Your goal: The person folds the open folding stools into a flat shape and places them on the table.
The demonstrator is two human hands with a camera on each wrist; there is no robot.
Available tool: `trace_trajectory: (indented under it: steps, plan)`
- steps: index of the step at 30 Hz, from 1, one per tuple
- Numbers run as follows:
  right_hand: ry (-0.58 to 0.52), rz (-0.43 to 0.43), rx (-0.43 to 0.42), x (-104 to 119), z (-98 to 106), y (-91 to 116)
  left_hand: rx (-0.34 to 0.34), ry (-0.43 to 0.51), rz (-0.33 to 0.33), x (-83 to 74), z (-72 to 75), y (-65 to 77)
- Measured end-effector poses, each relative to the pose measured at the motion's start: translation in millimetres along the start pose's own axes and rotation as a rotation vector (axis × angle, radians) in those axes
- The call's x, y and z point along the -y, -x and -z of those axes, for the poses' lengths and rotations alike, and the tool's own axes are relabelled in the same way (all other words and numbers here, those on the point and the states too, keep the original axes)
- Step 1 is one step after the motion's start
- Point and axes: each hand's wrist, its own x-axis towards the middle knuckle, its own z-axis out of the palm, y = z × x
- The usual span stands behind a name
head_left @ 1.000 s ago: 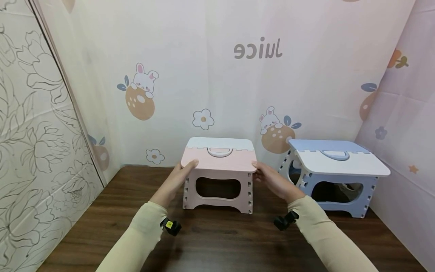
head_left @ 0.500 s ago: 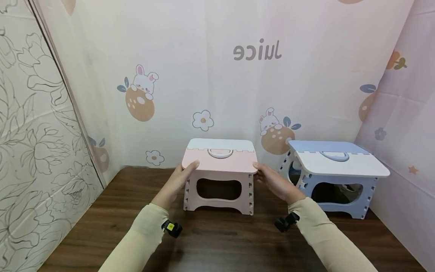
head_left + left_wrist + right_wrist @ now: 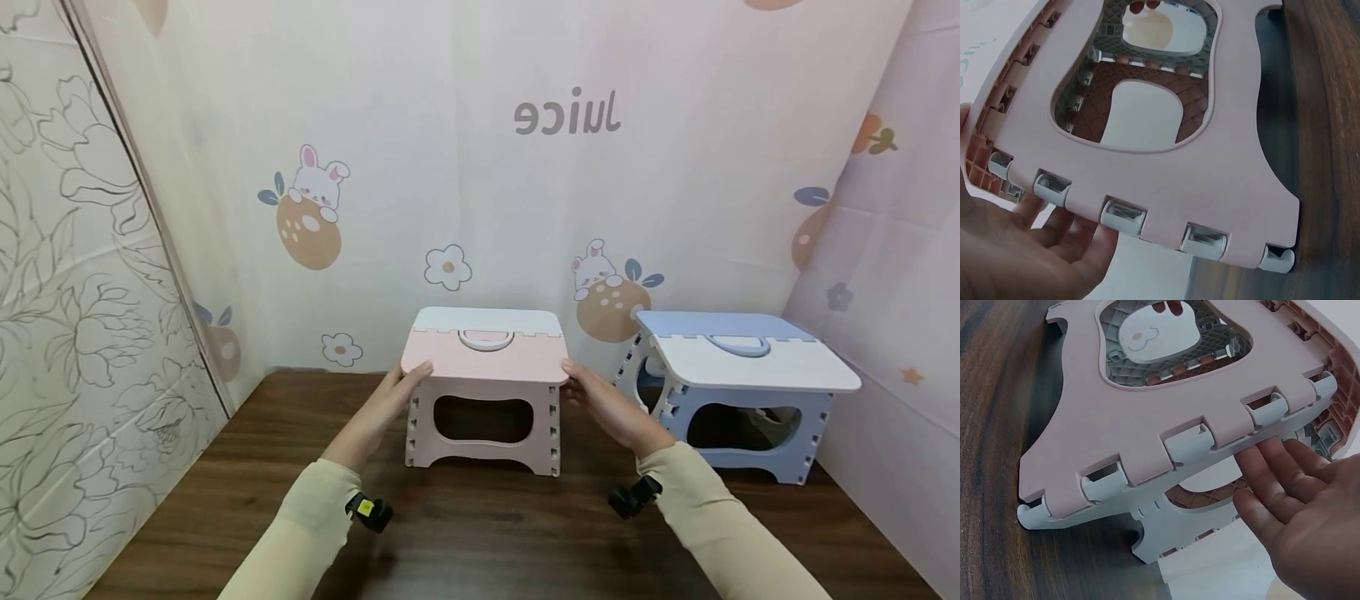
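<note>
A pink and white folding stool [image 3: 486, 358] stands unfolded on the dark wooden table, with a grey carry handle [image 3: 486, 340] across its top. At its left edge, my left hand [image 3: 386, 408] grips the seat, thumb on top. The left wrist view shows that hand's fingers [image 3: 1094, 250] against the hinged side below the seat. My right hand [image 3: 611, 408] holds the right edge, thumb at the seat's rim. From the right wrist view, its fingers [image 3: 1279, 478] touch the stool's white side panel. The right thumb is out of sight there.
To the right stands a second folding stool [image 3: 750, 358], blue and white, also unfolded. Behind both hangs a pale curtain [image 3: 390, 167] printed with rabbits and fruit. A floral panel [image 3: 82, 317] borders the table [image 3: 480, 542] on the left.
My left thumb has slid slightly back toward the seat's left edge, and the left wrist has shifted a little left. The right hand looks nearly unmoved. Both stools stay in place.
</note>
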Motion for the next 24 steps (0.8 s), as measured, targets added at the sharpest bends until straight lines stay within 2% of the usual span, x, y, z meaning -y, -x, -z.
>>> trace_trajectory:
  steps: [10,15,21,24]
  plan:
    - [0.001,0.011,0.012,1,1,3,0.036,0.004,-0.002,1.5,2.7,2.7]
    - [-0.002,0.006,0.039,-1,2,10,0.086,-0.003,-0.027,4.1,7.5,3.7]
    - [0.099,-0.007,0.081,-6,4,16,0.128,-0.036,-0.038,6.7,15.1,6.9]
    - [0.152,-0.074,0.071,-6,3,19,0.128,-0.061,-0.026,8.0,17.4,8.9]
